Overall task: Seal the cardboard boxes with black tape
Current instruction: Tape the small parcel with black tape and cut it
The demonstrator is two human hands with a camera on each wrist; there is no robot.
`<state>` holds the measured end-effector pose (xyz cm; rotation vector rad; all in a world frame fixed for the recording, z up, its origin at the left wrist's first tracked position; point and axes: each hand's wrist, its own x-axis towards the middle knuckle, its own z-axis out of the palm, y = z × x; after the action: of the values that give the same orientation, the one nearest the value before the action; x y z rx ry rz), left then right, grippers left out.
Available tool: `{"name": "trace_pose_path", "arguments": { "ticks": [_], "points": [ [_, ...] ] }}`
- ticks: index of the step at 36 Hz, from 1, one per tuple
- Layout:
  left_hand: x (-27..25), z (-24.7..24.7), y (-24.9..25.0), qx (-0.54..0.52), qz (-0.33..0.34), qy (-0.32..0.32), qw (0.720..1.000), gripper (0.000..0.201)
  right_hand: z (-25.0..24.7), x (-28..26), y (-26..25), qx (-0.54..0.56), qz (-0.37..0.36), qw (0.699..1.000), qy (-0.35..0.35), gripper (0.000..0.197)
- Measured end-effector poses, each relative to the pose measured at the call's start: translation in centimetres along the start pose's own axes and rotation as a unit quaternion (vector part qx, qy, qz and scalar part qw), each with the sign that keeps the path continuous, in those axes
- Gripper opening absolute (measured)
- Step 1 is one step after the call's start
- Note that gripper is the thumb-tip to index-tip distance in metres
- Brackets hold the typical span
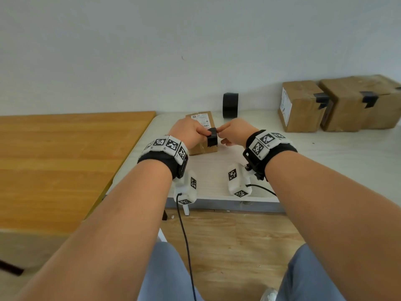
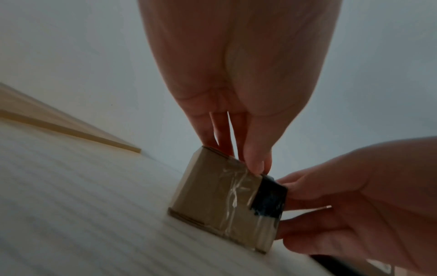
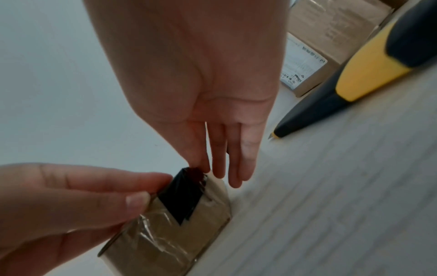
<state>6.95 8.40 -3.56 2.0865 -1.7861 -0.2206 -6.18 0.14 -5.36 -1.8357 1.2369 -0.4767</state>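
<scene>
The box (image 1: 200,148) looks light and stiff. Left hand (image 1: 188,130) pinches its edge at 9 o'clock; right hand's (image 1: 236,129) straight fingers (image 3: 218,158) press floppy tape (image 1: 212,140).

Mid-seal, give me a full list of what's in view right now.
Small cardboard box: 1, brown, on white table, under both hands.
Black tape strip: 1, black, over that box's near edge.
Tape roll: 1, black, by the wall.
Larger cardboard boxes: 2, brown, black-taped, far right.
Utility knife: 1, yellow-black, on the table, right.
Wooden table: 1, orange-brown, left.
Left hand: 1, pinches the small box.
Right hand: 1, fingertip on the strip.
</scene>
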Motion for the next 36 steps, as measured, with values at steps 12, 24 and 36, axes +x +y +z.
{"name": "trace_pose_path", "arguments": {
  "ticks": [12,24,36],
  "points": [
    [-0.2,-1.3,-0.4,-0.050,-0.049,0.013,0.997,0.046,0.9,1.3,-1.7,0.042,0.081,0.995,0.042,0.023],
    [0.1,-1.7,-1.8,-0.019,-0.068,-0.070,0.995,0.016,1.7,2.2,-2.3,0.060,0.075,0.994,0.050,0.026],
    [-0.3,-1.8,-2.2,-0.057,-0.060,-0.057,0.995,0.049,1.8,0.3,-3.7,-0.084,0.010,0.994,0.067,0.022]
  ]
}}
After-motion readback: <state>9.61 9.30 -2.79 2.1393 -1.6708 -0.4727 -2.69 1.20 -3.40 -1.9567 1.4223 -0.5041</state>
